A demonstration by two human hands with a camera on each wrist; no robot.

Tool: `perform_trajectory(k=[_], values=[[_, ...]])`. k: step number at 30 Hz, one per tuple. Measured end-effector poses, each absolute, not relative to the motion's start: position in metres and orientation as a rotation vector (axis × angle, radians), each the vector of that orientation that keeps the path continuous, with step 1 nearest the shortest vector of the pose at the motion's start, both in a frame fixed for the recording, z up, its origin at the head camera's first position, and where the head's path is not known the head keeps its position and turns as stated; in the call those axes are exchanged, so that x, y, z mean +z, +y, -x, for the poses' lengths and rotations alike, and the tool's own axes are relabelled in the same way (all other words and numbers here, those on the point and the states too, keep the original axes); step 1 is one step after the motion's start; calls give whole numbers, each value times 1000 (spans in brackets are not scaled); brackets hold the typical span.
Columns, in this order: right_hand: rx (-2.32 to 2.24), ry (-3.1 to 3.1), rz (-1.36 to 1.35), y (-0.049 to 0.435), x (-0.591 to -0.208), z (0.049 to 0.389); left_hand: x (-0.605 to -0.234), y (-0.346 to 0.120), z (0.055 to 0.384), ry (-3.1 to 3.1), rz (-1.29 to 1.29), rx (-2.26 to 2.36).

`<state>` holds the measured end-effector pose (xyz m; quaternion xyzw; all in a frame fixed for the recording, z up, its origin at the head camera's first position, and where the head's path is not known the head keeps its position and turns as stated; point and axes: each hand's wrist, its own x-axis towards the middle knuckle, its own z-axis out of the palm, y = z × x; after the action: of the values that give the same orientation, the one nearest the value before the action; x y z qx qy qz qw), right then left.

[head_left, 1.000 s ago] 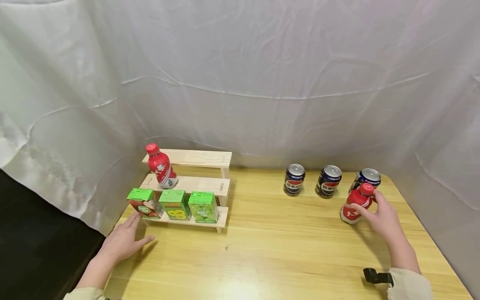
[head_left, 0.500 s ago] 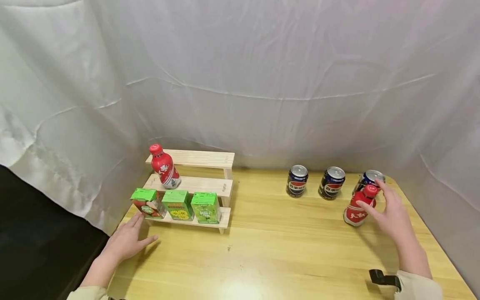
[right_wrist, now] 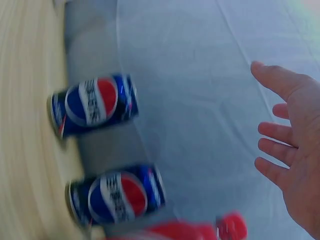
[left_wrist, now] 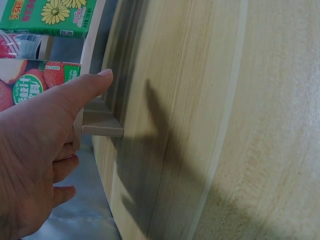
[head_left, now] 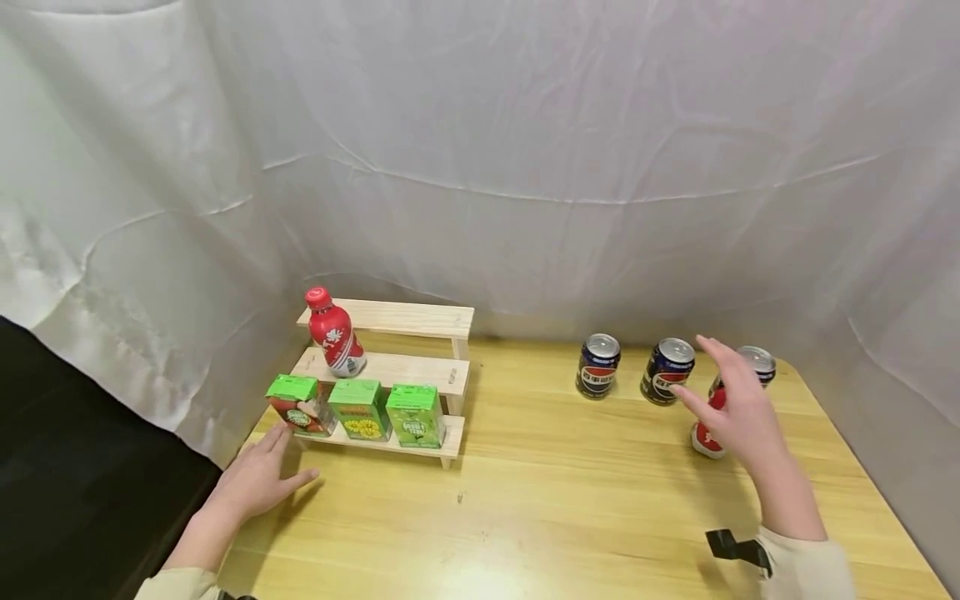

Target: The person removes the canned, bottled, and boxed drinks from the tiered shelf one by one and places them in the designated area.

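My right hand [head_left: 738, 417] hovers over the right side of the table, fingers spread, holding nothing. Partly behind it stands a red bottle [head_left: 707, 440], whose red cap shows at the bottom of the right wrist view. Nearest its fingertips is a dark blue Pepsi can [head_left: 667, 371]. My left hand [head_left: 251, 483] lies at the front left corner of a tiered wooden shelf [head_left: 405, 371], fingers extended and thumb out. Whether it touches the shelf is unclear. Beside it is a drink carton with red fruit [head_left: 300, 406]. Another red bottle [head_left: 336, 337] stands on the middle tier.
Two more green drink cartons, one with yellow flowers [head_left: 360, 410] and one light green [head_left: 415, 417], line the lowest tier. A second can [head_left: 597, 367] and a third can [head_left: 759, 362] stand near the back. Grey cloth [head_left: 562, 258] hangs behind the table.
My right hand has let go of the red bottle, lifted off it and shifted left toward the middle can. The bottle stays standing on the table. My left hand keeps its place.
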<state>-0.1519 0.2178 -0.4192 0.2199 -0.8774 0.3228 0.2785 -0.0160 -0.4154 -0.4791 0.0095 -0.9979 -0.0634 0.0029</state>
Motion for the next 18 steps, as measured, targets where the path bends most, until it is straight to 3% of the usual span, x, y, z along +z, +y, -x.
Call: perform_trajectory(k=[18], values=[[935,-2301,-912,105,-400,169,-478,-418,15,-3119,-15,-160]])
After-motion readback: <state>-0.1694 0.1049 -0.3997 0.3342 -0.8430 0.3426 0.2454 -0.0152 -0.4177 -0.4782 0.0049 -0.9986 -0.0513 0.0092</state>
